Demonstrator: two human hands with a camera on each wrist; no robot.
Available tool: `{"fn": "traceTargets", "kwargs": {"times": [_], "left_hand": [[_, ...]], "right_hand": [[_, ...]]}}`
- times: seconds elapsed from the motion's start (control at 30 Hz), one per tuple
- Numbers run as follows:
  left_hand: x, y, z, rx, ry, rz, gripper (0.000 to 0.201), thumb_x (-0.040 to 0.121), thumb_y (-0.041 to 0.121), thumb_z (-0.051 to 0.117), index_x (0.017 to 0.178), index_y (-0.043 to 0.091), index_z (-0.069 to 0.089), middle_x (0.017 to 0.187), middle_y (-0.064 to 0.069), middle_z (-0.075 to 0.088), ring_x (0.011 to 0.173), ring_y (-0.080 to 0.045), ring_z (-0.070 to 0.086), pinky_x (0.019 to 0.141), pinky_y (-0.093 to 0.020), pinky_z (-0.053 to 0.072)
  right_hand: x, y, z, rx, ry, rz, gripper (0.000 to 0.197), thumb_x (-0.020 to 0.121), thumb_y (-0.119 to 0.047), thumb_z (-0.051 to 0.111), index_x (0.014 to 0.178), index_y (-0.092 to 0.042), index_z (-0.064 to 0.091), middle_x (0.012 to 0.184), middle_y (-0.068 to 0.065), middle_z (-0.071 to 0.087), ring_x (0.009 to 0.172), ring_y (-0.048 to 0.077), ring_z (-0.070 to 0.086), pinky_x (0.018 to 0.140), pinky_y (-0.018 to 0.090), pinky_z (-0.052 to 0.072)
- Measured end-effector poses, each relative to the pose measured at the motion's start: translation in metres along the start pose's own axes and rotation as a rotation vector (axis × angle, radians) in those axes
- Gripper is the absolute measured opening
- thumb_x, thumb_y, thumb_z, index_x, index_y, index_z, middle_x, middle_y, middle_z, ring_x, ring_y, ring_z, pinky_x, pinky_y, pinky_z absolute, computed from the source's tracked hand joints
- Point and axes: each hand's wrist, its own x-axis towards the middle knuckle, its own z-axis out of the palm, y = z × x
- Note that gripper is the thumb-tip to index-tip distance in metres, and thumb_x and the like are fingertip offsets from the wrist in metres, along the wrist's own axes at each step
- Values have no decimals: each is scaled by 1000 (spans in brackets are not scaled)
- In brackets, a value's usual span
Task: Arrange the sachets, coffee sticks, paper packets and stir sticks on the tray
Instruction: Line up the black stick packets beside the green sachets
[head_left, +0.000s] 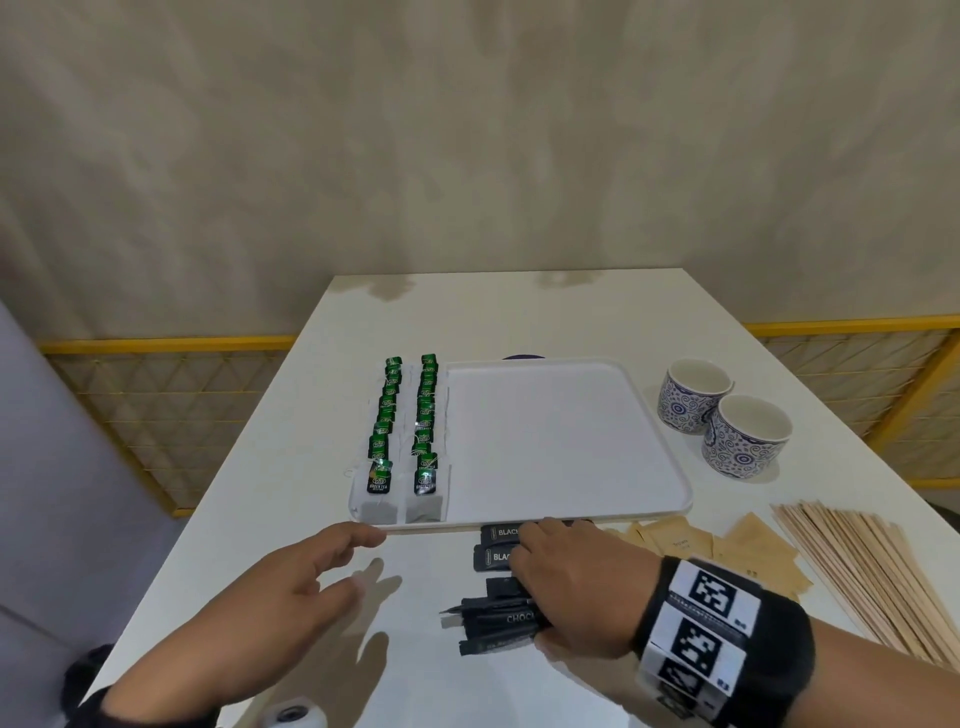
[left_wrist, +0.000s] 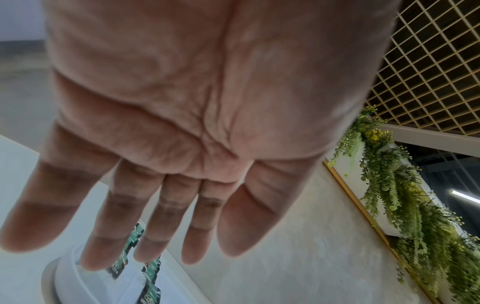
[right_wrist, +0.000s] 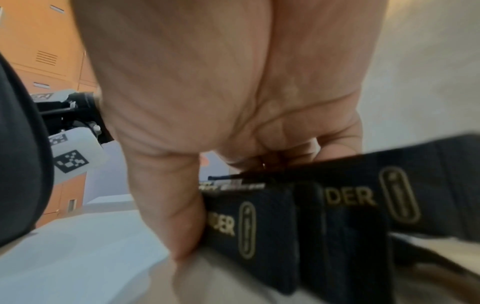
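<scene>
Right hand (head_left: 566, 587) grip clamped round a bundle of black coffee sticks (head_left: 498, 616) on the tabletop, long axes running 3-to-9; left hand (head_left: 291, 587) grip spread, holding nothing, hovering at 9 o'clock of the bundle. Tray (head_left: 670, 499) at 12 o'clock of the right hand, green tea sachets (head_left: 410, 431) filling its left strip; bare area just beyond the grip, so right hand nearer, likely short lift forward.

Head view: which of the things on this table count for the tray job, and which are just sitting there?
For the job:
tray
green tea sachets, already in two rows on it
black coffee sticks, gripped by the right hand
brown paper packets
wooden stir sticks

Just lying about:
two patterned cups
</scene>
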Motion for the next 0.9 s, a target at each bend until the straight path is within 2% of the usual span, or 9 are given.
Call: {"fn": "traceTargets", "kwargs": {"times": [0.1, 0.2, 0.4, 0.53, 0.67, 0.7, 0.77, 0.83, 0.9], "left_hand": [[-1, 2, 0, 5, -6, -13, 31, 93, 36, 51, 118, 55, 50, 139, 18, 49, 118, 5, 52, 103, -29, 42], [-2, 2, -1, 5, 0, -9, 39, 81, 48, 49, 116, 65, 45, 136, 19, 51, 111, 5, 56, 104, -32, 43], [3, -7, 1, 46, 24, 28, 31, 96, 31, 51, 118, 53, 50, 135, 20, 51, 115, 12, 50, 102, -24, 42], [7, -4, -1, 64, 33, 56, 30, 96, 30, 50, 118, 51, 48, 132, 26, 50, 123, 9, 45, 96, -15, 39], [16, 2, -7, -40, 46, 96, 29, 94, 33, 55, 118, 48, 51, 130, 29, 52, 125, 5, 47, 102, -19, 39], [20, 3, -9, -104, 44, 114, 32, 90, 41, 60, 120, 47, 52, 129, 29, 54, 125, 7, 47, 106, -22, 38], [28, 8, -11, -309, 5, 180, 62, 72, 63, 69, 127, 42, 51, 133, 25, 55, 126, 6, 48, 110, -30, 38], [35, 19, -10, -524, -53, 224, 83, 62, 67, 75, 134, 38, 45, 140, 16, 53, 128, -1, 50, 104, -29, 43], [40, 34, -7, -660, -109, 254, 89, 60, 65, 77, 137, 36, 42, 140, 9, 54, 126, -9, 54, 96, -30, 49]], "right_hand": [[7, -4, 2, -20, 2, -6, 35, 92, -36, 52, 113, -8, 51, 110, 12, 51, 96, 29, 50, 76, 40, 41], [17, -7, 1, -40, -9, -6, 27, 96, -30, 48, 108, -8, 57, 105, 11, 57, 93, 29, 54, 75, 39, 41], [32, -12, -1, -98, -8, -1, 17, 97, -19, 48, 92, -11, 63, 89, 7, 64, 75, 26, 51, 65, 34, 32], [30, -12, -15, -48, 3, 3, 15, 94, -24, 50, 91, -12, 60, 87, 7, 63, 72, 26, 51, 64, 32, 36], [23, -9, -49, 79, 91, 40, 18, 88, -29, 57, 97, -14, 61, 91, 6, 63, 80, 26, 59, 63, 31, 40], [21, -7, -59, 106, 110, 57, 20, 88, -31, 58, 99, -15, 59, 91, 5, 61, 81, 25, 59, 63, 30, 39], [19, -4, -79, 169, 145, 95, 16, 88, -32, 59, 96, -20, 55, 84, 0, 54, 77, 22, 54, 59, 29, 38], [20, -2, -97, 254, 209, 126, 14, 87, -29, 60, 89, -23, 48, 76, -4, 47, 73, 19, 50, 53, 27, 35], [25, -3, -112, 322, 273, 152, 16, 86, -27, 61, 88, -22, 46, 76, -4, 47, 71, 18, 48, 51, 23, 32]]}}
